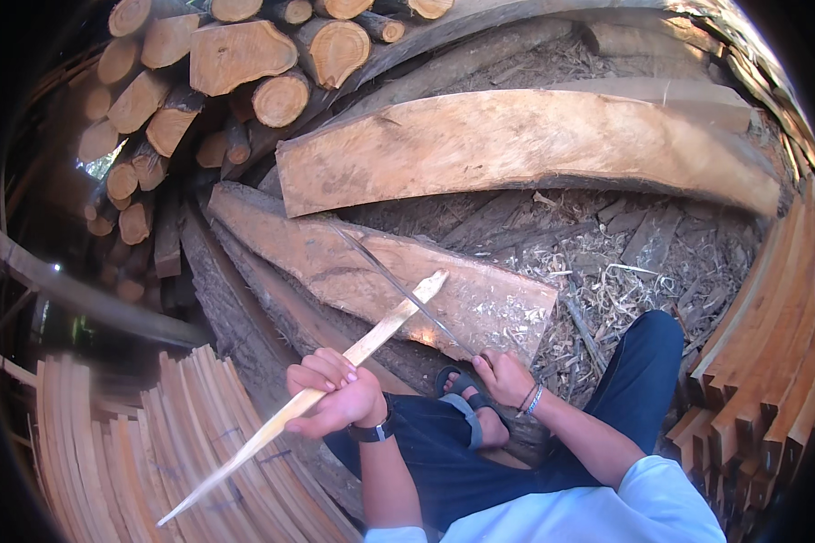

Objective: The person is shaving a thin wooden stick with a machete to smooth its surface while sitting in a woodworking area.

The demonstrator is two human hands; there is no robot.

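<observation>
My left hand (pixel 340 395) is closed around a pale, peeled wooden stick (pixel 394 319). One end of the stick tapers to a thin point at the lower left; the blunter far end lies over a thick wooden slab (pixel 489 294). In my right hand (pixel 505 375) is the handle end of a machete (pixel 380 269), its grip mostly hidden by my fingers. The long, narrow dark blade slants up and left across the slab, crossing the stick near its blunt end. I cannot tell whether blade and stick touch.
A larger curved slab (pixel 516 145) lies beyond. Wood shavings (pixel 625 290) cover the ground at right. Cut logs (pixel 281 98) are piled at the far left. Sawn boards are stacked at the left (pixel 190 425) and right (pixel 770 335). My bent knee (pixel 647 353) is beside the shavings.
</observation>
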